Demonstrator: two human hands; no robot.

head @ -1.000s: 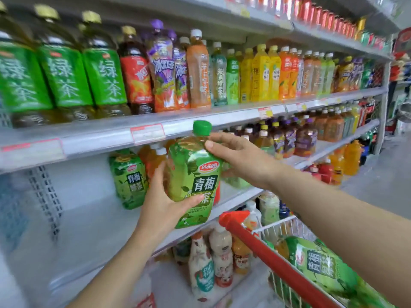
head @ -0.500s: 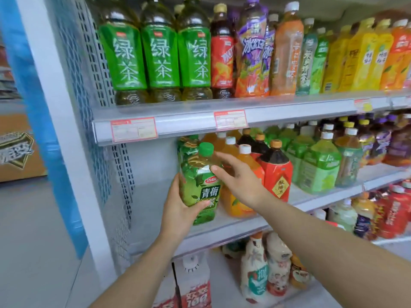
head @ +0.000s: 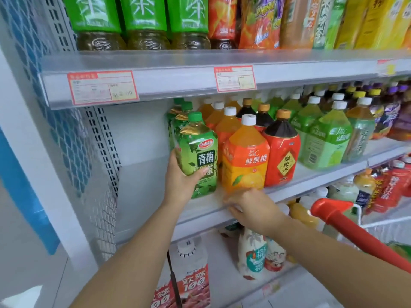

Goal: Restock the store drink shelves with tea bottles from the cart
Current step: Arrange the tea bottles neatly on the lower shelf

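A green plum tea bottle (head: 198, 152) with a green cap stands upright on the middle shelf (head: 200, 210), in front of two like bottles and left of an orange juice bottle (head: 245, 158). My left hand (head: 180, 181) grips its lower left side, thumb across the label. My right hand (head: 251, 207) is off the bottle, blurred, low at the shelf's front edge below the orange juice bottle, fingers loosely bent and holding nothing. The cart's red handle (head: 355, 232) shows at lower right.
The upper shelf (head: 178, 78) carries large green tea bottles (head: 142, 23) and red price tags. Red and pale green bottles (head: 322, 138) fill the middle shelf to the right. White bottles (head: 252, 254) stand on the shelf below. A perforated panel (head: 97, 134) bounds the bare left end.
The green tea bottle has gone back onto the shelf and now stands there. My right hand has let go of its top and dropped to the shelf edge. The cart handle is in view again.
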